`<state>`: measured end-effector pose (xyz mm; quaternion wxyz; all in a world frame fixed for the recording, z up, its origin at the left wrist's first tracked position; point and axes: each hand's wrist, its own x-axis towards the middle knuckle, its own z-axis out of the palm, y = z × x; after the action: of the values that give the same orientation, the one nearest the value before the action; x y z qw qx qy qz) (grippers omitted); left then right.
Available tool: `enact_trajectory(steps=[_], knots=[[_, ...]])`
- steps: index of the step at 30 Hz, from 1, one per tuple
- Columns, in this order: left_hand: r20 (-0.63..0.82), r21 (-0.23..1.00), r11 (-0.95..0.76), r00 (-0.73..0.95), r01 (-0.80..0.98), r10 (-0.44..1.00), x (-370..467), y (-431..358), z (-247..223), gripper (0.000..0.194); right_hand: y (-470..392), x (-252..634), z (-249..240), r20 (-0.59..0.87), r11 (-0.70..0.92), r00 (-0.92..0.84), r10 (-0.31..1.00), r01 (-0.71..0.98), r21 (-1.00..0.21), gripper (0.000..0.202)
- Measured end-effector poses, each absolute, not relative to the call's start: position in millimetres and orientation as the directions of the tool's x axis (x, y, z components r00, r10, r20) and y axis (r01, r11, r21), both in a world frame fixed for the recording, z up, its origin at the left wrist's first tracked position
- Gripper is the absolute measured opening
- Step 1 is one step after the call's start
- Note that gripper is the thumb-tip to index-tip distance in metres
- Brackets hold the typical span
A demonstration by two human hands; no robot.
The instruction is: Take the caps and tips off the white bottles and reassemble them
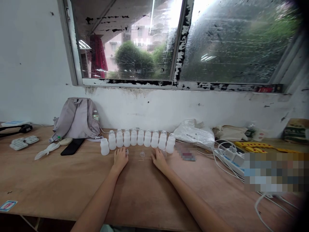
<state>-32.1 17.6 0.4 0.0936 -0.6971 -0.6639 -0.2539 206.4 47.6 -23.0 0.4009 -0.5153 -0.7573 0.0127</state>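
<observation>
Several frosted white baby bottles (133, 138) stand upright in a curved row on the table. Most carry clear domed tops, while the leftmost bottle (104, 147) shows none. My left hand (120, 158) rests just in front of the row, fingers curled against a small clear cap (127, 151) that they partly hide. A clear bottle nipple (142, 154) sits on the tabletop between my hands. On the other side, my right hand (159, 158) lies low with thumb and fingers apart. Beside its fingertips is another clear piece (164, 153), partly covered; no grip on it shows.
A grey backpack (78, 119) leans on the wall at left, near a black phone (72, 147). Right of the bottles lie a plastic-wrapped package (194, 133), white cables (224, 167) and yellow strips (251, 146). The wooden table (145, 193) meets the wall below a window.
</observation>
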Motion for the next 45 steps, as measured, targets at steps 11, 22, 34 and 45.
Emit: enact_trajectory(steps=[11, 22, 34, 45], knots=[[0.579, 0.171, -0.041, -0.067, 0.984, 0.812, -30.6, 11.9, 11.2, 0.025, 37.3, 200.4, -19.4, 0.577, 0.504, -0.172, 0.799, 0.714, -0.486, 0.031], [0.717, 0.177, 0.095, -0.194, 0.98, 0.669, -97.9, 38.6, 98.3, 0.036, 29.1, 201.0, -7.8, 0.616, 0.519, -0.13, 0.777, 0.685, -0.511, 0.036], [0.816, 0.169, -0.074, -0.098, 0.983, 0.57, -73.0, 19.2, 114.9, 0.034, 24.7, 199.4, -0.6, 0.645, 0.549, -0.106, 0.757, 0.639, -0.538, 0.032], [0.719, 0.513, -0.567, 0.038, 0.644, 0.694, 18.6, -30.0, 79.6, 0.033, 20.1, 196.6, 3.3, 0.655, 0.575, -0.103, 0.748, 0.594, -0.563, 0.031]])
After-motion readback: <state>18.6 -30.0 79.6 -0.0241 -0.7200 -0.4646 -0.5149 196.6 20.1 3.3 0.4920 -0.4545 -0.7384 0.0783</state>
